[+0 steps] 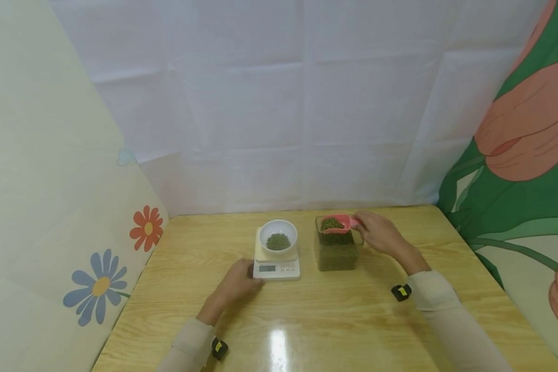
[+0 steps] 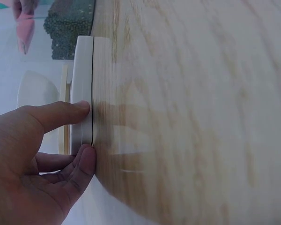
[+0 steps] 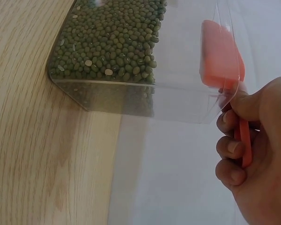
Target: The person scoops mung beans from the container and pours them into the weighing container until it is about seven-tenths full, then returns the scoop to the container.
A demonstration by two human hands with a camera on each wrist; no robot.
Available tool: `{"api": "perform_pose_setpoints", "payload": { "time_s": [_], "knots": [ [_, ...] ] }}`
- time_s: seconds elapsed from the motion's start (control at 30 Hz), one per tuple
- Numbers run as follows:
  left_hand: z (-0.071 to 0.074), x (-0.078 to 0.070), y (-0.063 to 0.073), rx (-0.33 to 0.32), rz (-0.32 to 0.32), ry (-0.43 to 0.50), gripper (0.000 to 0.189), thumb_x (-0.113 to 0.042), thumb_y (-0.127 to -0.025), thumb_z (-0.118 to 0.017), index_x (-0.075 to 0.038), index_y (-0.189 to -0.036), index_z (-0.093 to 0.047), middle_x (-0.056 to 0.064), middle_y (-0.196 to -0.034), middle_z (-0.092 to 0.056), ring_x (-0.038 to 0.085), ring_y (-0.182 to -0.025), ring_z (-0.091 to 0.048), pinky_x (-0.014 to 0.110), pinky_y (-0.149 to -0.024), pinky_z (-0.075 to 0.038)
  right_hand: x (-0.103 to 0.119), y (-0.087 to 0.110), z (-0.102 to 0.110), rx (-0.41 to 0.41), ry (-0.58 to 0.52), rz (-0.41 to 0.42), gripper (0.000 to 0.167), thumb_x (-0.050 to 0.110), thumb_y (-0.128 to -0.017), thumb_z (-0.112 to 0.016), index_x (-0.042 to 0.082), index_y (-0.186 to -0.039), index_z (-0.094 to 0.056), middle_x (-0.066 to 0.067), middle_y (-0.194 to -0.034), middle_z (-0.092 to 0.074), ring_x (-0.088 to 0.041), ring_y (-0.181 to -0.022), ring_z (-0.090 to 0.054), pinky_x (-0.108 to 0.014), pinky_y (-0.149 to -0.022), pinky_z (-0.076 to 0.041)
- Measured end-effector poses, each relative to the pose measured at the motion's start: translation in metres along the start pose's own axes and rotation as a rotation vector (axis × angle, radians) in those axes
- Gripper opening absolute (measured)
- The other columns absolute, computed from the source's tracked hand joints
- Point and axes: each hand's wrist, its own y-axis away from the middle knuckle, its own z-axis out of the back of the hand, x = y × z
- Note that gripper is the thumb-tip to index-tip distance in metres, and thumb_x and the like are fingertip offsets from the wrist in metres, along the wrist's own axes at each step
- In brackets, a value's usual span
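My right hand (image 1: 378,233) grips the handle of a pink scoop (image 3: 220,56), fingers curled round it. In the head view the scoop holds green mung beans and sits at the top of a clear plastic container (image 1: 337,264), partly filled with mung beans (image 3: 112,42). My left hand (image 2: 33,154) holds the front left corner of a white kitchen scale (image 2: 83,84) between thumb and fingers. On the scale's cream platform stands a white bowl (image 1: 279,226) with a small heap of mung beans (image 1: 278,242) in it. The scale's display (image 1: 267,268) is too small to read.
The wooden table (image 1: 335,320) ends at a white cloth backdrop (image 1: 260,129) behind the scale and container. Flower-printed cloths hang on both sides. A small black device (image 1: 402,292) shows by the right wrist, another (image 1: 219,349) by the left.
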Motion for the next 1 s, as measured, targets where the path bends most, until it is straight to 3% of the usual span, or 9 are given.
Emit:
{"api": "perform_pose_setpoints", "payload": {
  "time_s": [0.33, 1.0],
  "knots": [
    [0.0001, 0.0003, 0.0, 0.0, -0.007, -0.002, 0.035, -0.017, -0.085, -0.087, -0.006, -0.117, -0.077, 0.007, -0.106, -0.076, 0.019, -0.099, -0.063, 0.05, -0.099, -0.059, -0.002, 0.0006, 0.0005, 0.007, -0.01, -0.005, 0.016, 0.017, -0.109, -0.059, 0.005, -0.112, -0.069, -0.002, -0.089, -0.067, -0.015, -0.075, -0.057, -0.04, -0.069, -0.047],
    [0.0004, -0.0005, 0.0002, 0.005, -0.01, -0.002, 0.036, -0.016, -0.086, -0.087, -0.006, -0.119, -0.076, 0.008, -0.108, -0.076, 0.02, -0.101, -0.063, 0.051, -0.1, -0.059, 0.0009, -0.0039, 0.0049, -0.014, -0.016, 0.009, 0.023, 0.021, -0.112, -0.055, 0.003, -0.114, -0.068, -0.005, -0.091, -0.068, -0.023, -0.082, -0.065, -0.049, -0.076, -0.054]
  ]
}}
